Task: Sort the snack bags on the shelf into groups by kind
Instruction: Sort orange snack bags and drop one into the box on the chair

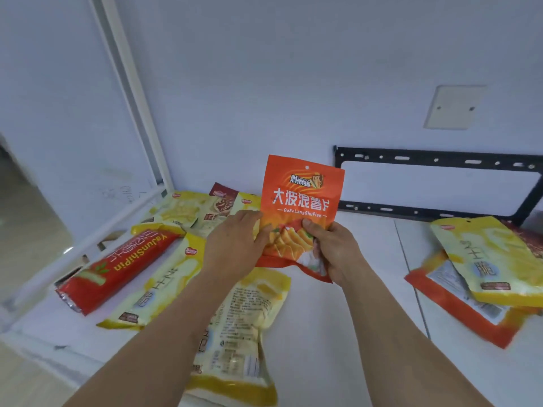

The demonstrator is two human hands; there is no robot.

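An orange chip bag [301, 198] stands upright over the middle of the white shelf [367, 289]. My right hand [332, 251] grips its lower right corner, and my left hand [235, 242] holds its lower left edge, fingers flat on the front. Below my arms lie two yellow bags, one face up [164, 277] and one face down [246, 327]. A red tube-shaped pack [117, 265] lies at the left. More yellow bags [179, 212] and a brown one [221, 205] sit behind my left hand.
At the right a yellow bag [496, 259] lies on an orange bag [458, 312] turned face down, with a dark red bag peeking out behind. A black metal bracket [440, 160] leans on the back wall. A white frame [138, 118] borders the shelf's left side.
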